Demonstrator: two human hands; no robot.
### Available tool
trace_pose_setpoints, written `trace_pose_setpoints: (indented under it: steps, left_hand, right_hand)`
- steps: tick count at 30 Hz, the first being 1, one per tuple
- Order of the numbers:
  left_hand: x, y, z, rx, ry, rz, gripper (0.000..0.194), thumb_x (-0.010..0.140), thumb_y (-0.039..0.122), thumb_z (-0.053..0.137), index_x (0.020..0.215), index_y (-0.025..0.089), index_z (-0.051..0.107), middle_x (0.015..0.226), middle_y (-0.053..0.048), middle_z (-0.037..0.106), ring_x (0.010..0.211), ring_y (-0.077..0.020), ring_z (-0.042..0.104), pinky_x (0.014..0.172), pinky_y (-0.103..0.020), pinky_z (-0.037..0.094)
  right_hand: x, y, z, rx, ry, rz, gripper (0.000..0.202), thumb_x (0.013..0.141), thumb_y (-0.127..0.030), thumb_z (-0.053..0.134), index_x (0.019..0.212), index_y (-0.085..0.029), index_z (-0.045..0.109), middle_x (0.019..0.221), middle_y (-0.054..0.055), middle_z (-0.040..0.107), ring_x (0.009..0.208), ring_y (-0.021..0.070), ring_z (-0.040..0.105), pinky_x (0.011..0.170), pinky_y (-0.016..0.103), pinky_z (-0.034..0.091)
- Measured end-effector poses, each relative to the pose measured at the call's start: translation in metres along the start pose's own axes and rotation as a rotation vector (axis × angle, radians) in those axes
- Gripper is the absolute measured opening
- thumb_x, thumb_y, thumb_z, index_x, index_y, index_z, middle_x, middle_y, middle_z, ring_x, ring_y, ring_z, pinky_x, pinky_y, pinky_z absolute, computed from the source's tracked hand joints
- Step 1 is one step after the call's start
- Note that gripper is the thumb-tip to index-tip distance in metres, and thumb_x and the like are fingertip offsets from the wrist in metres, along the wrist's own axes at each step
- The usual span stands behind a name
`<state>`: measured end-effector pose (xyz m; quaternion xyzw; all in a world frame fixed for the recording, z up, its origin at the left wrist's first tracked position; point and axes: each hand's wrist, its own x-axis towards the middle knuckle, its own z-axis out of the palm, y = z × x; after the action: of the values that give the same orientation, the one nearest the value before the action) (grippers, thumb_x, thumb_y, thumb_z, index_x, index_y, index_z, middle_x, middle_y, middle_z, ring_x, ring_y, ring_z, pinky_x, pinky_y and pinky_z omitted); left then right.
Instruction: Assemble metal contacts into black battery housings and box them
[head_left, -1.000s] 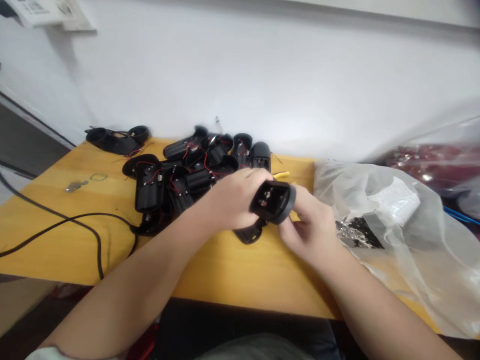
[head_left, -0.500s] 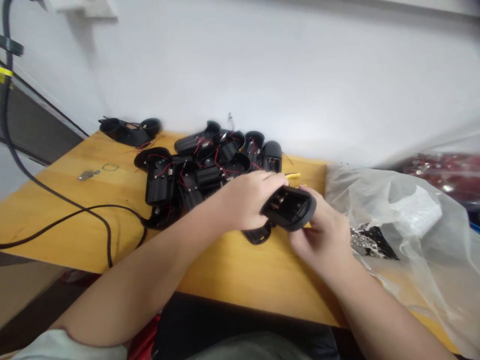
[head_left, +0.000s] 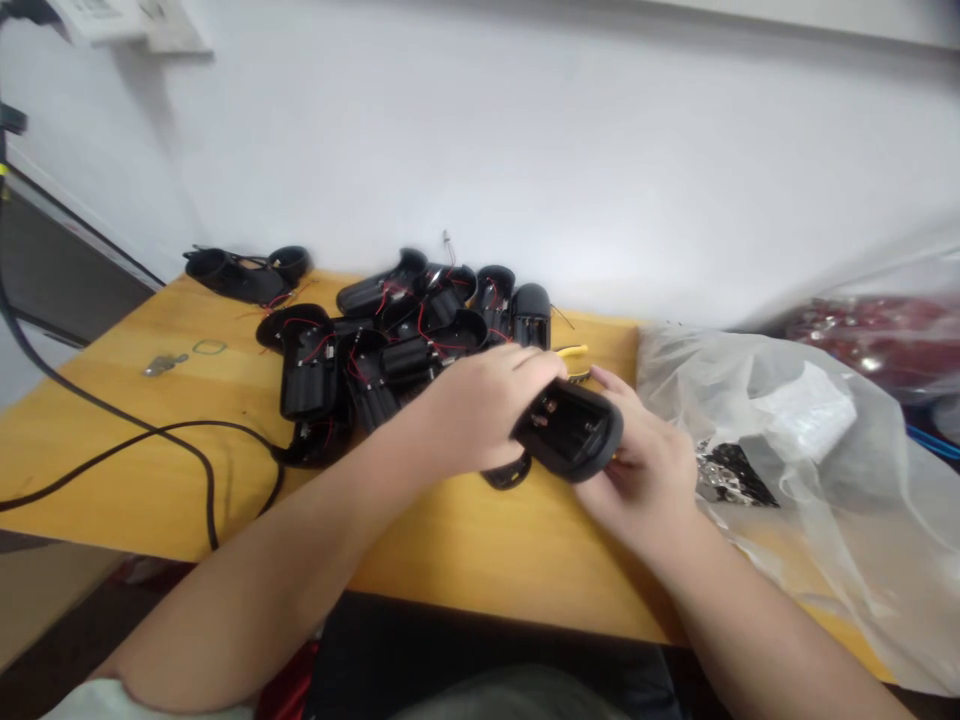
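Note:
A black plastic housing (head_left: 570, 428) with an open hollow and small metal contacts is held above the table. My left hand (head_left: 487, 405) is wrapped round its left end. My right hand (head_left: 645, 460) is at its right side, fingers curled behind and below it; what else these fingers hold is hidden. Just behind the housing, a yellow-handled tool (head_left: 574, 358) shows between the hands. Several black housings with red wires (head_left: 307, 375) lie piled left of and behind my left hand. Part of another black piece (head_left: 508, 473) shows under the held housing.
The wooden table (head_left: 465, 560) stands against a white wall. A translucent plastic bag (head_left: 847, 500) covers its right side, beside a bag of red pieces (head_left: 877, 335). Black cable (head_left: 180, 430) crosses the left side, near small metal pieces (head_left: 165, 364) and a black double-ring part (head_left: 247, 275).
The view has shifted slightly, so the scene sits a little further left. The held housing is tilted a bit differently, and more of the yellow-handled tool shows. Both hands keep their places.

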<state>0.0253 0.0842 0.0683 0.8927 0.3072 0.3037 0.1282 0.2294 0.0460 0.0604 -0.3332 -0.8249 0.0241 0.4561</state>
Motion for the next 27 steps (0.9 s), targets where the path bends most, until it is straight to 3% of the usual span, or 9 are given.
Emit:
trace_pose_setpoints:
  steps: [5,8,11,14,18,27]
  left_hand:
    - [0.000,0.001,-0.002,-0.048,0.042,0.072,0.027,0.086,0.014,0.066,0.111,0.017,0.058,0.108,-0.007,0.073,0.098,-0.0219,0.070,0.087,-0.034,0.058]
    - [0.001,0.002,-0.004,-0.043,0.113,0.124,0.020,0.093,0.014,0.064,0.111,0.019,0.058,0.111,-0.008,0.074,0.102,-0.0207,0.071,0.091,-0.034,0.059]
    - [0.002,0.004,-0.008,-0.066,0.190,0.199,0.016,0.097,0.017,0.064,0.111,0.020,0.058,0.111,-0.008,0.074,0.106,-0.0205,0.071,0.098,-0.036,0.060]
    - [0.003,0.007,-0.009,-0.105,0.238,0.227,0.016,0.097,0.021,0.068,0.110,0.022,0.059,0.110,-0.008,0.075,0.104,-0.0202,0.072,0.097,-0.036,0.061]
    - [0.002,0.009,-0.007,-0.146,0.213,0.176,0.018,0.096,0.018,0.069,0.111,0.022,0.061,0.112,-0.008,0.075,0.105,-0.0194,0.072,0.096,-0.035,0.061]
    - [0.000,0.006,0.002,-0.169,0.252,0.089,0.025,0.090,0.024,0.076,0.111,0.025,0.062,0.110,-0.004,0.075,0.101,-0.0193,0.073,0.092,-0.035,0.060]
  right_hand:
    - [0.005,-0.008,-0.004,0.072,-0.005,0.053,0.016,0.095,-0.007,0.056,0.084,-0.018,0.062,0.067,-0.003,0.057,0.060,0.0109,0.056,0.111,0.051,0.056]
    - [0.010,-0.016,-0.010,0.167,-0.030,0.135,0.015,0.096,-0.007,0.058,0.087,-0.016,0.067,0.072,0.000,0.065,0.065,0.0129,0.063,0.084,0.035,0.062]
    - [0.014,-0.024,-0.014,0.295,-0.033,0.203,0.014,0.096,-0.007,0.063,0.087,-0.016,0.068,0.072,0.002,0.067,0.065,0.0139,0.066,0.059,0.026,0.053]
    - [0.017,-0.028,-0.015,0.427,0.002,0.221,0.013,0.095,-0.007,0.064,0.088,-0.017,0.069,0.070,0.001,0.069,0.064,0.0142,0.068,0.058,0.025,0.054]
    - [0.017,-0.029,-0.011,0.570,0.033,0.286,0.013,0.097,-0.009,0.060,0.089,-0.017,0.067,0.068,0.000,0.071,0.055,0.0114,0.063,0.050,0.021,0.051]
    - [0.017,-0.030,-0.003,0.671,0.049,0.428,0.017,0.099,-0.017,0.062,0.082,-0.017,0.065,0.068,0.001,0.069,0.057,0.0110,0.064,0.051,0.020,0.052]
